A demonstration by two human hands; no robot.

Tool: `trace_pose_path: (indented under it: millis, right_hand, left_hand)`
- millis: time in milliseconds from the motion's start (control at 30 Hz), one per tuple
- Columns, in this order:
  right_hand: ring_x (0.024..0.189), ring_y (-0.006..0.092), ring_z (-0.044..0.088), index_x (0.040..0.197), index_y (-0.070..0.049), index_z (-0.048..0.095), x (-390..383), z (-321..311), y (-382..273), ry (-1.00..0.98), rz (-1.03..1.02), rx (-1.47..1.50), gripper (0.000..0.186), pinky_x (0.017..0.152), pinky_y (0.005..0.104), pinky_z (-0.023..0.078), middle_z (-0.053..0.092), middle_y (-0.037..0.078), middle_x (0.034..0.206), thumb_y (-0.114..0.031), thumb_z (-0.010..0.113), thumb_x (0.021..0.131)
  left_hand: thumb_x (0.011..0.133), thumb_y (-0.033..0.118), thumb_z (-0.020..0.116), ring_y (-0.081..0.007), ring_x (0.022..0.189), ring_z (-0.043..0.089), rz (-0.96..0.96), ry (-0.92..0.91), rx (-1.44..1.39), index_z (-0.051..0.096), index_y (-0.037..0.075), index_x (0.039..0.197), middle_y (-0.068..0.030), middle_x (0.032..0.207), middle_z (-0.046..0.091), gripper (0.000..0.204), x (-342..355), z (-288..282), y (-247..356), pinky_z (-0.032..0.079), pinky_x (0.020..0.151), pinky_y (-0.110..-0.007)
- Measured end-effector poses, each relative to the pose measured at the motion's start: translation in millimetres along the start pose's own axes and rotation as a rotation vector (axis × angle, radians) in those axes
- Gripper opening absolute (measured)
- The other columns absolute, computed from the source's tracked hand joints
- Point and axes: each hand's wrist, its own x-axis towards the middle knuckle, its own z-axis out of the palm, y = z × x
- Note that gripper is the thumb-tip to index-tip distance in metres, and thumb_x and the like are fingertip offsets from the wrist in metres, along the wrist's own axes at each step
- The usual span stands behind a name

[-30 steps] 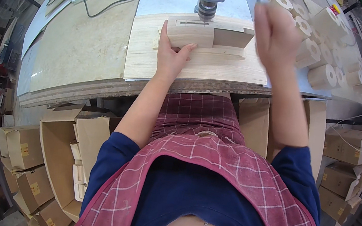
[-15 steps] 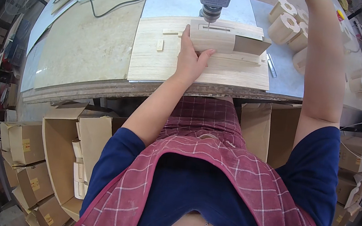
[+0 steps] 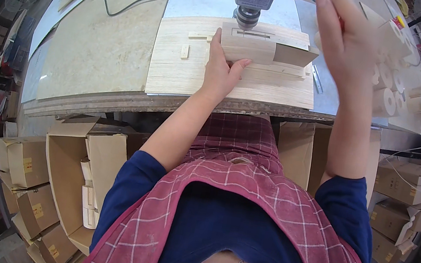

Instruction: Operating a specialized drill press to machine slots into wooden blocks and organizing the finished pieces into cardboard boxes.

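While the wooden block [image 3: 248,48] sits on the pale board [image 3: 230,77] right under the drill press chuck [image 3: 247,17], I press my left hand [image 3: 220,70] flat against its near face, thumb along its left end, fingers spread rather than wrapped around it. My left forearm runs straight up from the bench edge [image 3: 181,107]. My right hand [image 3: 346,40] is raised at the drill's lever, fingers loosely curled; whether it grips anything I cannot tell. Round wooden pieces [image 3: 395,78] lie just beyond it.
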Motion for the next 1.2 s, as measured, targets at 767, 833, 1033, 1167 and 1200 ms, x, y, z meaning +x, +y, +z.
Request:
trace_pose_path:
  millis: [767,833,1033,1167,1200]
  right_hand:
    - [0.055,0.0209,0.048,0.082,-0.003,0.061,-75.4,77.8,40.5,0.374,-0.151,0.091,0.005,0.05,0.0301,0.039,0.051,0.009,0.073,-0.005,0.064,0.078]
    - [0.057,0.0213,0.048,0.083,-0.003,0.061,-80.8,85.8,46.4,0.367,-0.128,0.1,0.006,0.051,0.0302,0.039,0.051,0.009,0.075,-0.005,0.065,0.078]
    - [0.063,0.0233,0.05,0.086,-0.004,0.061,-85.3,95.5,58.2,0.402,-0.168,0.048,0.011,0.057,0.0321,0.041,0.051,0.01,0.08,-0.007,0.066,0.077]
    - [0.062,0.023,0.05,0.085,-0.005,0.061,-81.4,82.5,52.9,0.343,-0.189,0.008,0.01,0.056,0.0324,0.04,0.052,0.009,0.076,-0.007,0.067,0.077]
    - [0.062,0.0227,0.05,0.084,-0.005,0.061,-78.6,75.3,50.6,0.304,-0.2,0.001,0.01,0.056,0.0323,0.04,0.052,0.009,0.074,-0.007,0.067,0.077]
  left_hand:
    - [0.078,0.01,0.068,-0.0206,0.075,0.062,-0.023,-0.008,-0.039,0.007,-0.001,0.141,-0.0223,0.111,0.053,0.088,-0.1,1.0,4.2,0.053,0.057,-0.028]
    - [0.078,0.01,0.068,-0.0208,0.075,0.062,-0.017,-0.007,-0.048,0.007,-0.001,0.141,-0.0225,0.111,0.053,0.088,1.0,1.3,3.7,0.053,0.057,-0.028]
    - [0.078,0.01,0.068,-0.0213,0.075,0.063,-0.039,-0.018,-0.024,0.008,-0.001,0.141,-0.0225,0.109,0.054,0.087,0.2,1.3,4.2,0.053,0.058,-0.028]
    - [0.078,0.011,0.068,-0.0214,0.075,0.063,-0.038,-0.015,-0.028,0.008,-0.001,0.141,-0.0223,0.109,0.054,0.088,0.0,1.2,6.8,0.053,0.057,-0.028]
    - [0.078,0.01,0.069,-0.0215,0.075,0.063,-0.044,-0.018,-0.03,0.008,-0.001,0.141,-0.0226,0.11,0.054,0.088,0.3,1.8,7.0,0.053,0.057,-0.028]
